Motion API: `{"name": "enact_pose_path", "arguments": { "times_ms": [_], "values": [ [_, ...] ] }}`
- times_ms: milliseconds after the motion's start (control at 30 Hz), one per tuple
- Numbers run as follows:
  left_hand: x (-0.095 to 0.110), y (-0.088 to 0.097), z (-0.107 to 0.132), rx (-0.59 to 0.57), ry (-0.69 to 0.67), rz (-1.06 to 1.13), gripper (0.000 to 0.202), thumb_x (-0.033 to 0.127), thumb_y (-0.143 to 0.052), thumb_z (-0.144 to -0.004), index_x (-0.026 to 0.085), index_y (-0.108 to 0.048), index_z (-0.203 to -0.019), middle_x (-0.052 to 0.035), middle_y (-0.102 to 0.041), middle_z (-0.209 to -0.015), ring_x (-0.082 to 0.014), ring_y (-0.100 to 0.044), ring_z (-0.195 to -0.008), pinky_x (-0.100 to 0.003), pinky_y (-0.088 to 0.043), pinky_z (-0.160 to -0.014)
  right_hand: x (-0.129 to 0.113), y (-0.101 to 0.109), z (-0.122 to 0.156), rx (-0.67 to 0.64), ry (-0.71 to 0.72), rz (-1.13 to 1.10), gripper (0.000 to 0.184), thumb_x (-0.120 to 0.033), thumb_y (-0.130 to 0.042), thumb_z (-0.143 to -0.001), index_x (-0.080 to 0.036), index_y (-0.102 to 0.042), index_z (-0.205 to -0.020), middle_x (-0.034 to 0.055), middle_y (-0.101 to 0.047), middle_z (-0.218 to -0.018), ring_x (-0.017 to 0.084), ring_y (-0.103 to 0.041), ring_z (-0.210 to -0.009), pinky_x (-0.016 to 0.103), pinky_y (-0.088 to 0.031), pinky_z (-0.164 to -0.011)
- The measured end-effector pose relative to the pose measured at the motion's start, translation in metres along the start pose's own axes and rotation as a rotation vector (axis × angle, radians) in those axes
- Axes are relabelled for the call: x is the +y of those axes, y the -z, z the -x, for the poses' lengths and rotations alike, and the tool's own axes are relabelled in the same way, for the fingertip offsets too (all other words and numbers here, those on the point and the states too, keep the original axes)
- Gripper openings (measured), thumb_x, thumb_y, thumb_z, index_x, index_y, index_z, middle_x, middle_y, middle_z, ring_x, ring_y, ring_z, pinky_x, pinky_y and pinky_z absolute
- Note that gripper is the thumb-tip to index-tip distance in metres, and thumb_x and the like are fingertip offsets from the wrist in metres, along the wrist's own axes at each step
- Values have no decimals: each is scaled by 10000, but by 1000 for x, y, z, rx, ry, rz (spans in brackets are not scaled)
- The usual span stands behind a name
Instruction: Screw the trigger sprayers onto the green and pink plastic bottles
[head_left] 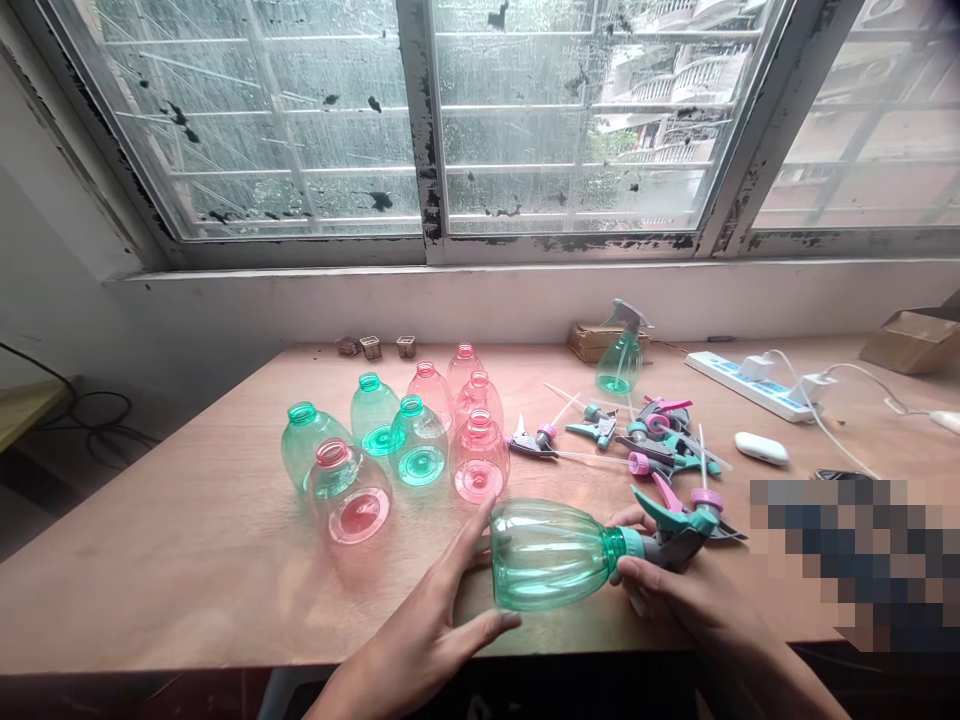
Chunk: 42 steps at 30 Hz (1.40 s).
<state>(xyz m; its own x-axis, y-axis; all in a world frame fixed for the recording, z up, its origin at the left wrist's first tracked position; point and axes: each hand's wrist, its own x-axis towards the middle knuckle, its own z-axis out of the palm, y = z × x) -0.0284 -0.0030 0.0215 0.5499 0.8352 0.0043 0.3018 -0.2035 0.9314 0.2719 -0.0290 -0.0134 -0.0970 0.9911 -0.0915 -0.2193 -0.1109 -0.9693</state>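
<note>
Right hand pinches the collar; left hand spreads wide at the bottle base, best kept steady and in line.

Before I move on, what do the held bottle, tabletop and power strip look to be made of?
Held bottle: probably plastic, glossy and green-tinted; see-through with bright highlights.
Tabletop: seemingly wood or veneer; brown, faintly grained, softly sheened.
Power strip: likely hard plastic; smooth, opaque, mostly white casing.
</note>
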Motion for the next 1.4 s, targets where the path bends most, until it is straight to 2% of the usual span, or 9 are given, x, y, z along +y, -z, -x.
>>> {"name": "enact_pose_path", "arguments": {
  "times_ms": [167, 267, 500, 600, 733, 867, 1067, 1233, 1400],
  "values": [
    [5, 0, 1, -19, 28, 22, 1005, 347, -779, -931, 311, -140, -1706, -20, -254, -1772, -326, -217, -1633, -446, -247, -1336, 3, 4, 0, 19, 6, 37, 415, -486, -887, -820, -202, -689, -1049, -54, -565, -582, 140, -457, -551, 280, -339, -558],
    [5, 2, 2, -42, 49, 40, 995, 369, -780, -928, 295, -163, -1705, -33, -222, -1779, -350, -247, -1622, -457, -280, -1324, 4, 7, 1, 14, 12, 66, 388, -475, -877, -838, -191, -703, -1039, -36, -584, -595, 154, -482, -575, 288, -346, -565],
    [-4, 0, 2, -18, -32, -7, 907, 292, -714, -972, 379, -173, -1694, 16, -275, -1765, -322, -267, -1619, -461, -254, -1333, 5, 5, 0, 15, 6, 15, 412, -487, -880, -828, -195, -686, -1043, -62, -540, -573, 135, -462, -536, 278, -370, -545],
    [-4, 0, 2, -13, -14, -40, 942, 288, -737, -955, 364, -162, -1698, 9, -275, -1765, -324, -234, -1629, -476, -211, -1342, 3, 3, 0, 10, 5, 7, 446, -491, -887, -813, -196, -689, -1083, -70, -528, -560, 123, -437, -511, 267, -342, -519],
    [1, 2, 2, -40, 35, -33, 1033, 339, -780, -929, 315, -101, -1708, -22, -226, -1777, -353, -201, -1633, -486, -246, -1332, 2, 3, 1, 21, 13, 25, 447, -486, -894, -810, -203, -696, -1092, -46, -571, -599, 134, -469, -553, 264, -345, -536],
    [-1, 2, 3, -46, 37, -40, 975, 357, -760, -948, 333, -144, -1703, -3, -174, -1786, -358, -221, -1627, -480, -265, -1328, 3, 5, 0, 6, 11, 46, 432, -496, -882, -822, -198, -712, -1083, -42, -563, -596, 140, -458, -572, 272, -344, -548],
    [-13, 2, 5, -38, -21, -54, 925, 292, -675, -994, 368, -85, -1703, 25, -180, -1787, -308, -211, -1636, -450, -246, -1335, 5, 6, -1, 20, 7, 37, 466, -521, -890, -802, -192, -725, -1089, -39, -585, -602, 149, -495, -557, 282, -373, -548],
    [-4, 2, 4, -51, 28, -52, 1071, 363, -811, -906, 336, -100, -1706, 0, -207, -1783, -332, -144, -1646, -457, -194, -1345, 4, 6, 0, 40, 5, 59, 420, -488, -904, -798, -188, -735, -1039, -45, -571, -583, 142, -479, -564, 276, -360, -556],
    [3, 2, 1, -51, 17, -20, 1004, 371, -782, -931, 307, -146, -1705, -10, -229, -1778, -344, -188, -1637, -444, -258, -1329, 3, 5, 1, 47, 22, 80, 451, -506, -910, -776, -192, -731, -1046, -38, -585, -581, 150, -479, -554, 282, -350, -544]
  ]
}}
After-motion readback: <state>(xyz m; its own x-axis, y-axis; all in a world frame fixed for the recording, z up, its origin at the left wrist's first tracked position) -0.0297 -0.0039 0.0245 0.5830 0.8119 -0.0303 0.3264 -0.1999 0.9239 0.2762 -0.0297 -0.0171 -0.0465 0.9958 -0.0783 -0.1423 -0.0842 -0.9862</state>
